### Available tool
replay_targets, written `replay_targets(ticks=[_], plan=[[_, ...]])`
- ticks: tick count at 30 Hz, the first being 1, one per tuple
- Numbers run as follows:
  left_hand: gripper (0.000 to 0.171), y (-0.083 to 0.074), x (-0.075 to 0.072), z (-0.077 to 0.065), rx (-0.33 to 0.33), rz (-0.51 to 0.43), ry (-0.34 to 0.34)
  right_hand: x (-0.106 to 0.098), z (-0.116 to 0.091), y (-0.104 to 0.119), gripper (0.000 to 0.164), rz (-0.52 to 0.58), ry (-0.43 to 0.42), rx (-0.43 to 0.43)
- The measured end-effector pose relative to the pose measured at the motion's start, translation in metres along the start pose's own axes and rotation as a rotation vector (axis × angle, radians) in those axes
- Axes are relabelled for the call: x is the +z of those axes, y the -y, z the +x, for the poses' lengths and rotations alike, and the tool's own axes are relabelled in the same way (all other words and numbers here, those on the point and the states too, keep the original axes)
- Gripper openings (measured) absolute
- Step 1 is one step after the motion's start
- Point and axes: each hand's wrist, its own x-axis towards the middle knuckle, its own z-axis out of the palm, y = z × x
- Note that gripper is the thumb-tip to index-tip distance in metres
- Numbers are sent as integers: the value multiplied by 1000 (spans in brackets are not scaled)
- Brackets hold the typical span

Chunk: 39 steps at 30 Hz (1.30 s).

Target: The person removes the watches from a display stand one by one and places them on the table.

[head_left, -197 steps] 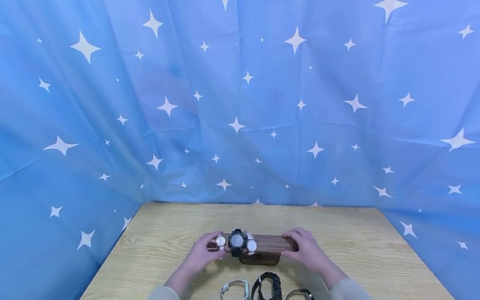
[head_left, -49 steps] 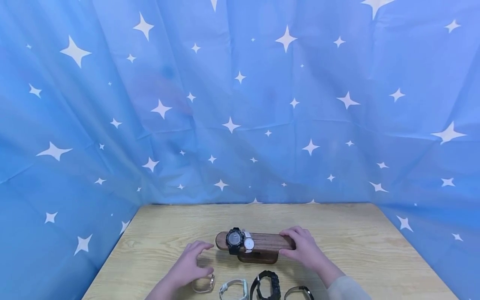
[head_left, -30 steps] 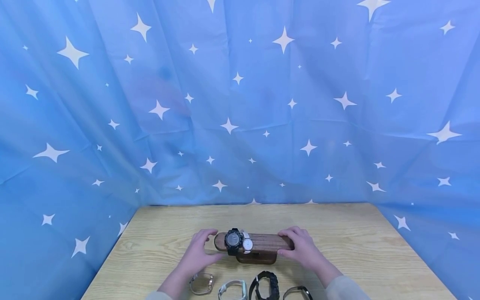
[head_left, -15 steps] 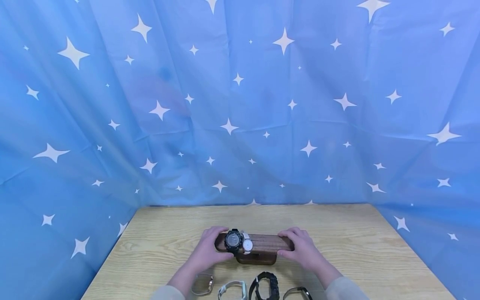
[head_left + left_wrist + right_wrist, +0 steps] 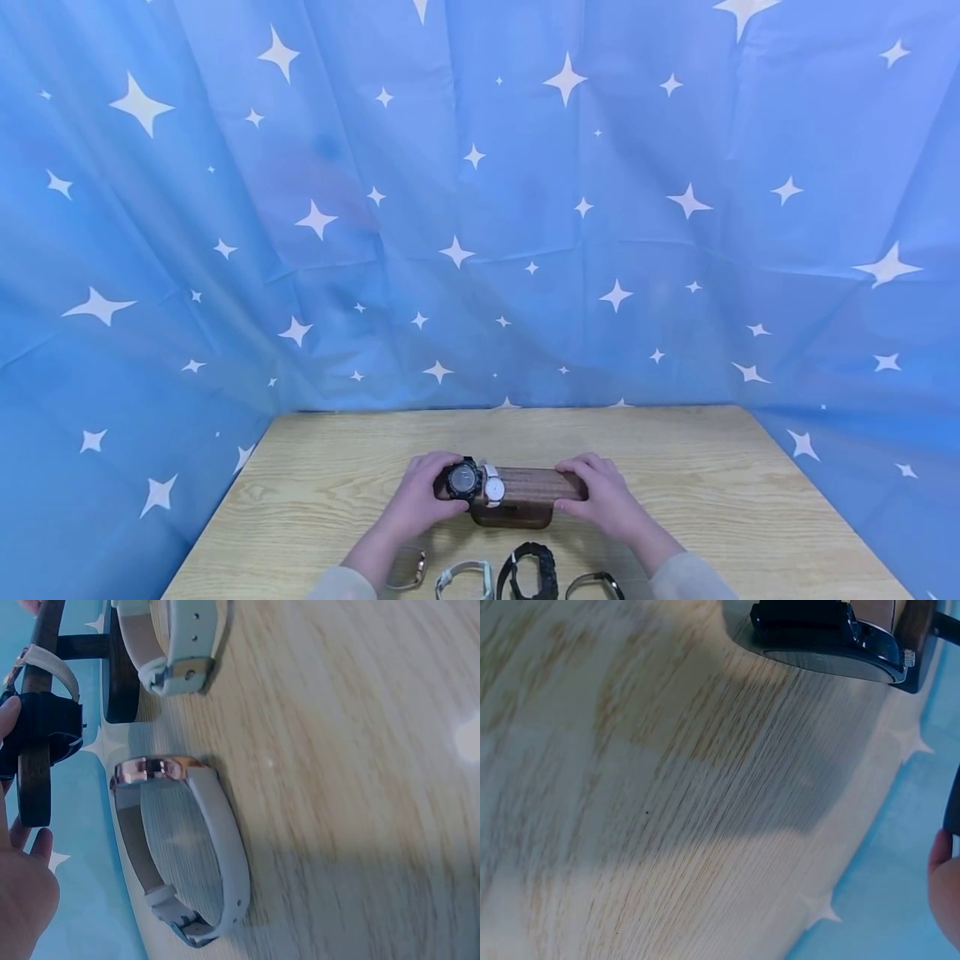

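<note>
A dark wooden watch stand [image 5: 536,485] stands on the table, its horizontal bar carrying a black chunky watch [image 5: 463,478] near the left end and a white-strapped watch [image 5: 494,487] beside it. My left hand [image 5: 418,502] pinches the black watch, thumb low on the front and fingers over the back edge. In the left wrist view that thumb presses the black watch [image 5: 45,727] on the bar. At the bar's other end my right hand [image 5: 606,497] grips the wood between thumb and fingers. Nearest my left forearm, a pale-strapped rose-gold watch [image 5: 221,832] lies on its side.
Along the front of the table [image 5: 315,475] lie a mint-strapped watch [image 5: 487,577], a bulky black watch [image 5: 551,571] and a slim dark watch [image 5: 609,582]. A blue curtain with white stars [image 5: 525,208] hangs behind and on both sides.
The small rose-gold watch has come off the bar's left end onto the table, released by my left hand, which has returned to the bar and taken the black watch. My right hand keeps its grip.
</note>
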Motion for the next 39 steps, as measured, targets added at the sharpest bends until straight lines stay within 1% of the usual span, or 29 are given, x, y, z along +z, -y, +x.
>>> replay_targets(ticks=[3, 6, 11, 15, 21, 25, 28, 31, 33, 35, 37, 39], plan=[[60, 2, -2, -1, -1, 9, -4, -1, 0, 0, 50, -3, -3, -4], [60, 4, -3, -2, -16, 13, -4, -1, 0, 1, 50, -9, -1, -6], [60, 6, -6, -4, -25, -14, -10, -1, 0, 1, 49, -10, 2, -8], [60, 7, -8, -5, -37, -16, -13, -1, 0, 1, 49, -5, 1, -4], [62, 8, -12, -9, -73, 2, -21, 0, 0, 0, 48, -6, -5, -5], [66, 9, -13, -10, -94, -4, -15, 1, 0, -1, 48, -9, -8, -8], [74, 9, -13, -10, -135, -73, 24, 1, 0, -1, 47, -9, -6, -4], [82, 11, -12, -9, -198, -206, 77, 1, 0, -1, 48, -6, -5, 3], [83, 14, -11, -9, -233, -304, 102, 1, 0, -1, 48, -3, -3, 5], [82, 16, -10, -10, -246, -379, 110, 1, 0, 0, 48, 1, -2, 3], [80, 19, -9, -10, -247, -421, 117, 1, -1, 0, 48, 3, -3, -2], [77, 21, -8, -9, -234, -442, 123, 1, -1, 0, 48, 6, -6, -6]])
